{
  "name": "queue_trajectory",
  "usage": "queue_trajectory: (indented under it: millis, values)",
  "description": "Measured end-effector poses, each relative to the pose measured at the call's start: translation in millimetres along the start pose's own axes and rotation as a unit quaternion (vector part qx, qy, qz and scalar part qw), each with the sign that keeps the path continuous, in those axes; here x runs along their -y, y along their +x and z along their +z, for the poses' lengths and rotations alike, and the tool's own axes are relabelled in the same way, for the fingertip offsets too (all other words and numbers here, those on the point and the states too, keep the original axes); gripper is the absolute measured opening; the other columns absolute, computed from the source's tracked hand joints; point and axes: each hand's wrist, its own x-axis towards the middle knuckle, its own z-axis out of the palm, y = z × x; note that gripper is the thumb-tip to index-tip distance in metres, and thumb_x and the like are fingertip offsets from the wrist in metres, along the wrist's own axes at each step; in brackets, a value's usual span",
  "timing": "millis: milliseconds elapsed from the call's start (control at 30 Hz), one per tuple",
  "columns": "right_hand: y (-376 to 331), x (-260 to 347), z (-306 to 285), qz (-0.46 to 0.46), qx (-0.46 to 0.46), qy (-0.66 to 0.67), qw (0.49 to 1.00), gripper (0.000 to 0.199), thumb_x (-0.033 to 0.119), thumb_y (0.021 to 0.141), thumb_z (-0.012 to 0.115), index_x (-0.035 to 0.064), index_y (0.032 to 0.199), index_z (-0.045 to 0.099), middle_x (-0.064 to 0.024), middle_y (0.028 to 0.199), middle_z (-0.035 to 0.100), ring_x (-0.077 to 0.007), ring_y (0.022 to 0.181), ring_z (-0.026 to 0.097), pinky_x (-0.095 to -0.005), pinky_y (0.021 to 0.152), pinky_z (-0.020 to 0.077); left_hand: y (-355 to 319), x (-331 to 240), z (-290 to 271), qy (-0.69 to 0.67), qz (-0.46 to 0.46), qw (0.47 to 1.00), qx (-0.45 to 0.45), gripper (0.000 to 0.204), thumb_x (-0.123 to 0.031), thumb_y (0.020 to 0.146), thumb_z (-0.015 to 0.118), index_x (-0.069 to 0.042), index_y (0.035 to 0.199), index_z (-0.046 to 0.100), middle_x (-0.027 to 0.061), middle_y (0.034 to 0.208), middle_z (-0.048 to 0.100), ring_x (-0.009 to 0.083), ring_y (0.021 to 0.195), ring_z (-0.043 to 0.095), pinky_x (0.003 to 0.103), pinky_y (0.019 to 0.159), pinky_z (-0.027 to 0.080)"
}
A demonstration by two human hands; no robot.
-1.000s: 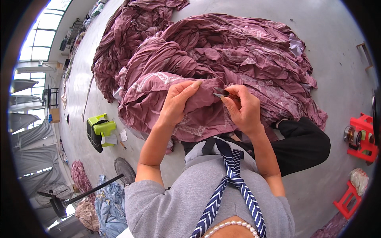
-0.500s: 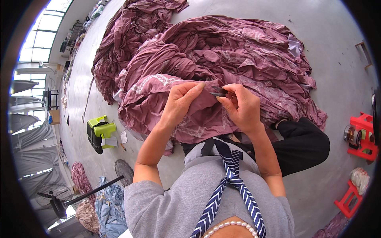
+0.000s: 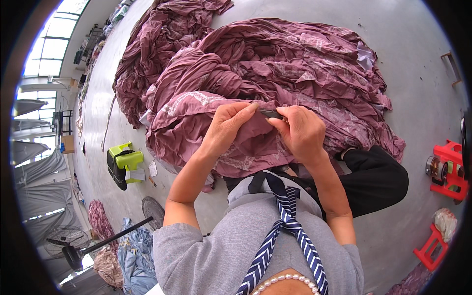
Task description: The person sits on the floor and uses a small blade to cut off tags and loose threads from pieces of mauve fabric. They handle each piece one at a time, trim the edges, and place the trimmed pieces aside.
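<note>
Fabric (image 3: 250,142) btwn L fingers (image 3: 243,116)

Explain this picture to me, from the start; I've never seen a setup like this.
There is no machine here: the work is done by a person's two bare hands. The camera sits on that person's head and looks down, so picture left is their left. Its wide lens bends straight edges near the rim.

Below lies a big heap of crumpled pinkish-purple cloth on a grey floor. The left hand pinches the cloth between thumb and finger. The right hand holds a small dark metal tool, probably snips, its tip close to the left fingertips. Farther out, a green stool stands on the left and a red stool on the right.
</note>
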Motion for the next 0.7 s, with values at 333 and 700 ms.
queue_trajectory:
  millis: [333,700]
  values:
    - [-12.0,-38.9,-1.5,0.302,-0.110,0.270,0.908,0.018,0.015,0.086,0.066,0.0018,0.095,0.057,0.0003,0.074,0.058,-0.0035,0.062,0.050,-0.0170,0.054,0.0403,-1.7,5.1,-27.6,-0.054,0.010,0.996,-0.076,0.023,-0.020,0.092,0.055,0.000,0.099,0.063,0.0006,0.084,0.063,0.0060,0.070,0.057,0.018,0.064,0.046]
    - [-110.0,-120.6,37.7,0.504,-0.127,0.370,0.770,0.026,0.025,0.087,0.064,0.0012,0.095,0.056,-0.0027,0.076,0.062,0.0001,0.049,0.040,-0.0155,0.041,0.0284,-60.2,-29.3,-168.3,0.446,0.312,0.570,-0.615,0.037,-0.019,0.086,0.064,0.000,0.116,0.054,0.0104,0.114,0.058,0.0229,0.107,0.054,0.031,0.083,0.049]
